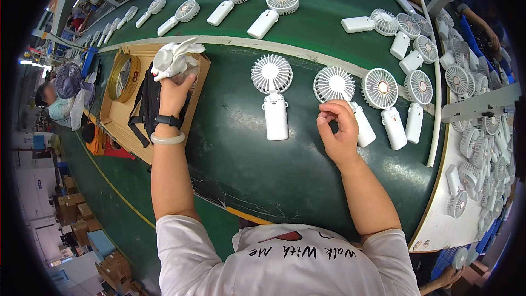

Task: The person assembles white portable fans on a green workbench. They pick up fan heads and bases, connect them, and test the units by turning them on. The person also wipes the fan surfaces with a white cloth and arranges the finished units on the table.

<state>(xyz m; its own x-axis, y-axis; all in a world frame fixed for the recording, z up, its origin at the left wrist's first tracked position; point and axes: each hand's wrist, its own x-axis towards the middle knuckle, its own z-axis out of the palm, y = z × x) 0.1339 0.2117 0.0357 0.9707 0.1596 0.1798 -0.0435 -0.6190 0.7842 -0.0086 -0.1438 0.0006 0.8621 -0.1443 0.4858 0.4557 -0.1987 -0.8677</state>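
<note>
My left hand (pixel 174 96) is closed around a bunched white glove (pixel 178 59), held above an open cardboard box (pixel 143 50). My right hand (pixel 341 131) has its fingers curled and the thumb near the index finger; anything pinched there is too small to make out. Just beyond it lies a white handheld fan (pixel 364 124), partly covered by the fingers. Between my hands another white fan (pixel 276 118) lies face up on the green table (pixel 235 126). To the right of my right hand are two more fans, one (pixel 380 89) closer and one (pixel 419 87) farther right.
The box holds a yellow tape roll (pixel 125 78) and a black bag (pixel 147 101). Beyond a pale rail, a green conveyor (pixel 318 8) carries several fans. A white rail (pixel 434 104) edges the table at right, beside a white surface (pixel 446 222) heaped with fans. Other people work nearby.
</note>
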